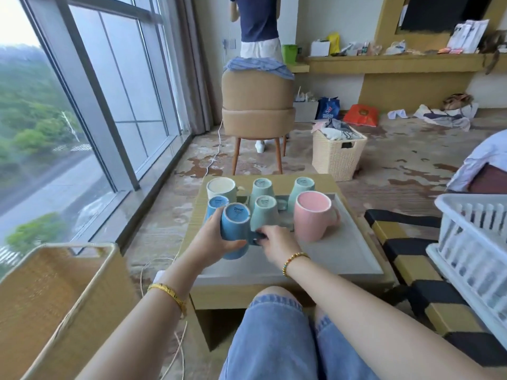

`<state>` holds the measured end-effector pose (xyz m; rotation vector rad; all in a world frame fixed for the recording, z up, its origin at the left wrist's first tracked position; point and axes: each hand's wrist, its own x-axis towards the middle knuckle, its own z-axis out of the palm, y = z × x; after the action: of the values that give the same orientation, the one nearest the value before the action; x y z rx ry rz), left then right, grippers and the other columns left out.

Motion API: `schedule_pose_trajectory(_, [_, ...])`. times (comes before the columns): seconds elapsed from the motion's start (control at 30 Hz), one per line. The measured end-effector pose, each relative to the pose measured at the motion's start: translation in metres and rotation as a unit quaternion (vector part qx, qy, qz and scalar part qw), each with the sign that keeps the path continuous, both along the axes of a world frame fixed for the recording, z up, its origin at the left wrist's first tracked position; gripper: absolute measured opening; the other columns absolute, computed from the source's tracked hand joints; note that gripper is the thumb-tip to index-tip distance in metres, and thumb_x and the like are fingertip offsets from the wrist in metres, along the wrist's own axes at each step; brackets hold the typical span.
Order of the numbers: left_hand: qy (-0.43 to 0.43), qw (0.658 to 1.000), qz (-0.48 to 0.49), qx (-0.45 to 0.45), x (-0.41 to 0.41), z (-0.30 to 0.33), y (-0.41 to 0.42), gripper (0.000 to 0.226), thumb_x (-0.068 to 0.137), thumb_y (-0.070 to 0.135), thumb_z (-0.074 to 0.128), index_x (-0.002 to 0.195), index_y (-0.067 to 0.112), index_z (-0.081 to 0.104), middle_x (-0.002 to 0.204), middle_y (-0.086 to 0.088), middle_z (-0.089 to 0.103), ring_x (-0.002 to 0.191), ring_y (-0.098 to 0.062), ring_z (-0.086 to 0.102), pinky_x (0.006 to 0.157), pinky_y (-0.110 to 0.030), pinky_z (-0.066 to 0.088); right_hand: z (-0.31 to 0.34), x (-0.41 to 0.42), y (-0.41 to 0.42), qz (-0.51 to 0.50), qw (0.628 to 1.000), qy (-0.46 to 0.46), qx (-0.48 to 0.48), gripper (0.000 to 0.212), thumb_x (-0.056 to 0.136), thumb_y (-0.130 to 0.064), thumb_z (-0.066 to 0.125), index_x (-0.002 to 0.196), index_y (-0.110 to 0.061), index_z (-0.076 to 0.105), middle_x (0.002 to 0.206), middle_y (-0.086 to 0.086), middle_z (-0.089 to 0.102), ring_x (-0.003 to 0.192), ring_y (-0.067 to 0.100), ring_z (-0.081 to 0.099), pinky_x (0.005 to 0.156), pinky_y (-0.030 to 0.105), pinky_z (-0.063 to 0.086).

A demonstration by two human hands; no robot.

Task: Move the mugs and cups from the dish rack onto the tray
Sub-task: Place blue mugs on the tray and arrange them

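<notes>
A blue mug (235, 226) is upside down over the left part of the grey tray (345, 253). My left hand (216, 237) grips its body and my right hand (277, 242) pinches its dark handle. Several other upturned cups stand on the tray: a second blue one (216, 204), a cream mug (221, 189), three pale green cups (262, 187) (303, 187) (264, 212) and a large pink mug (312, 218). The white dish rack (472, 242) stands at the right on a black-and-yellow stool; I see no cups in it.
The tray rests on a low wooden table (274, 296) in front of my knees. A large woven basket (55, 297) stands at the left. A tan chair (256, 105), a white wicker basket (337, 154) and a standing person (259, 26) are beyond the table.
</notes>
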<state>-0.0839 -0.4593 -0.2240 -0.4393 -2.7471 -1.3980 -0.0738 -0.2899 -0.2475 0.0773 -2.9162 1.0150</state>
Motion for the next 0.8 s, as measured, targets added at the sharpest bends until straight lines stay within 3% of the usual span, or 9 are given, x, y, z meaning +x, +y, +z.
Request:
schedule_pose_trajectory(0.1, [-0.027,1.0,0.0,0.007,-0.003,-0.014,-0.014,0.067,0.067,0.02,0.079,0.119,0.035,0.039,0.114,0.009,0.057,0.105,-0.013,0.057,0.085,-0.027,0.045,-0.013,-0.008,-0.01,0.012,0.999,-0.031,-0.001,0.018,0.087,-0.014,0.055,0.098,-0.017,0.068,0.103,0.011,0.07,0.1,0.031,0.062,0.079,0.031,0.047])
schedule_pose_trajectory(0.23, [-0.049,0.999,0.006,0.002,-0.004,-0.029,-0.028,0.069,0.068,0.023,0.08,0.123,0.031,0.039,0.112,0.009,0.059,0.101,-0.013,0.059,0.085,-0.028,0.049,-0.024,-0.013,-0.017,0.038,0.998,-0.046,0.03,0.014,0.087,-0.015,0.056,0.097,-0.015,0.066,0.102,0.012,0.069,0.099,0.031,0.061,0.08,0.034,0.048])
schedule_pose_trajectory(0.37, [-0.053,0.999,0.008,-0.01,-0.004,-0.036,-0.038,0.071,0.067,0.026,0.08,0.125,0.03,0.039,0.105,0.019,0.055,0.099,-0.008,0.057,0.083,-0.026,0.049,-0.031,-0.014,-0.023,0.053,0.997,-0.048,0.029,0.013,0.086,-0.015,0.056,0.095,-0.013,0.065,0.099,0.012,0.069,0.097,0.031,0.061,0.08,0.036,0.049])
schedule_pose_trajectory(0.47, [-0.05,0.999,0.008,-0.019,-0.005,-0.041,-0.043,0.072,0.067,0.028,0.08,0.126,0.028,0.039,0.11,0.015,0.056,0.102,-0.01,0.058,0.086,-0.031,0.051,-0.033,-0.014,-0.025,0.056,0.997,-0.048,0.017,0.016,0.086,-0.015,0.058,0.099,-0.013,0.066,0.101,0.012,0.07,0.098,0.029,0.061,0.081,0.034,0.047])
schedule_pose_trajectory(0.6, [-0.074,0.997,0.013,-0.007,-0.007,-0.044,-0.046,0.072,0.068,0.03,0.08,0.127,0.028,0.037,0.114,0.01,0.056,0.105,-0.012,0.058,0.091,-0.035,0.05,-0.032,-0.017,-0.025,0.06,0.997,-0.055,0.004,0.011,0.084,-0.017,0.058,0.089,-0.013,0.066,0.096,0.01,0.069,0.094,0.028,0.06,0.077,0.033,0.045])
schedule_pose_trajectory(0.8, [-0.08,0.996,0.014,-0.022,-0.007,-0.043,-0.048,0.076,0.067,0.034,0.08,0.128,0.031,0.036,0.115,0.012,0.056,0.104,-0.01,0.056,0.088,-0.029,0.047,-0.029,-0.015,-0.025,0.07,0.994,-0.082,-0.018,0.017,0.087,-0.023,0.057,0.092,-0.012,0.068,0.095,0.011,0.071,0.093,0.026,0.062,0.082,0.035,0.048])
